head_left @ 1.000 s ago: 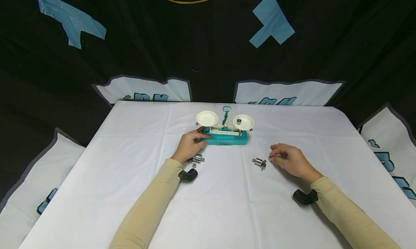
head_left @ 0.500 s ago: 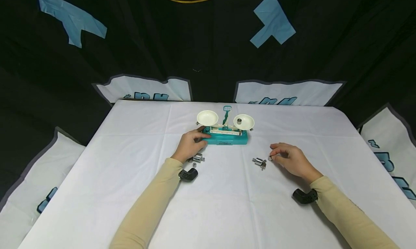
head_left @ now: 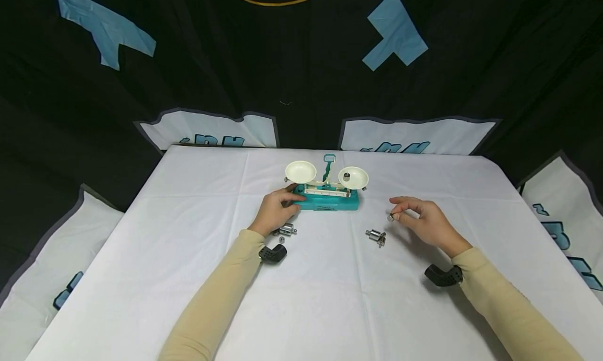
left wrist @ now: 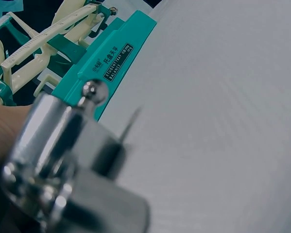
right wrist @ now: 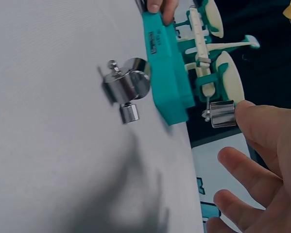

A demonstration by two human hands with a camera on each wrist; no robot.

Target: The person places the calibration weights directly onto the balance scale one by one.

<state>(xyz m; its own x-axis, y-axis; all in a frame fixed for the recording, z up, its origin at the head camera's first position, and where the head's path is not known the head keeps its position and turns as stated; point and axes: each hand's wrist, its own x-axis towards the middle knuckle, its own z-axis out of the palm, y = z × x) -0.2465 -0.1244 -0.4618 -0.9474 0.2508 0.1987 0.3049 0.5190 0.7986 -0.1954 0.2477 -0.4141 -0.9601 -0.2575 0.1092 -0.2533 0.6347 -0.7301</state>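
Observation:
A teal balance scale (head_left: 330, 203) with two cream pans stands toward the far side of the table. My left hand (head_left: 275, 210) holds the left end of its base between thumb and fingers. Between thumb and fingertip, my right hand (head_left: 426, 222) pinches a small shiny metal weight (right wrist: 223, 114), raised over the cloth to the right of the scale. The right pan (head_left: 359, 179) carries one metal weight (head_left: 346, 177); nothing lies in the left pan (head_left: 300, 171). Metal weights (left wrist: 53, 141) lie by my left wrist, large in the left wrist view and partly hidden by the hand in the head view.
Another cluster of metal weights (head_left: 375, 236) lies on the white tablecloth (head_left: 320, 298), left of my right hand. A tiny weight (head_left: 281, 240) sits near the left wrist's black camera (head_left: 272, 254). Dark curtains (head_left: 212, 63) hang behind the table.
My right hand has lifted the small weight up from the tablecloth and moved slightly forward. The left hand, scale and other weights have stayed in place.

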